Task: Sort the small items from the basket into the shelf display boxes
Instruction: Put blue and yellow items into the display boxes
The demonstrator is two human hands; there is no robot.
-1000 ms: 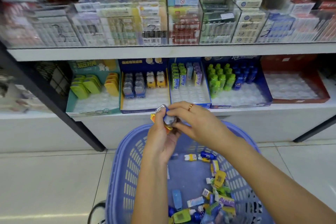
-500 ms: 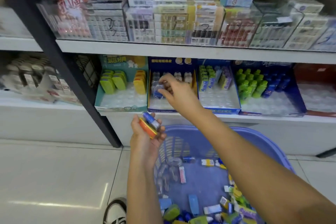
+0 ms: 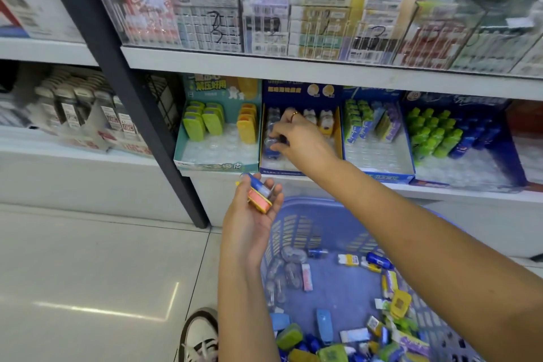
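A second ago both hands met above the basket (image 3: 311,214). Since then the right hand (image 3: 299,142) has gone out to the dark blue display box (image 3: 302,91) on the lower shelf (image 3: 382,186), second from the shelf's left end, and half a second later it has sunk lower towards the box's front left. Its grip pinches a clear-and-blue item (image 3: 271,142) between thumb and fingertips, right against the matching pieces already lined up in the left column. This probably means the item is being seated in its slot, though release is not yet shown.

The left hand (image 3: 249,220) has stayed just below the shelf's front edge, palm up, its grip loosely curled around a small bundle (image 3: 259,195), a blue piece lying on an orange one, likely next in line. Many loose pieces remain in the basket, so the sorting looks far from finished.

On the upper shelf, clear bins carry handwritten numerals: a "3" (image 3: 217,29) and another "3" (image 3: 378,36). The teal box (image 3: 217,167) beside the blue one bears Chinese lettering, too soft to read with confidence.
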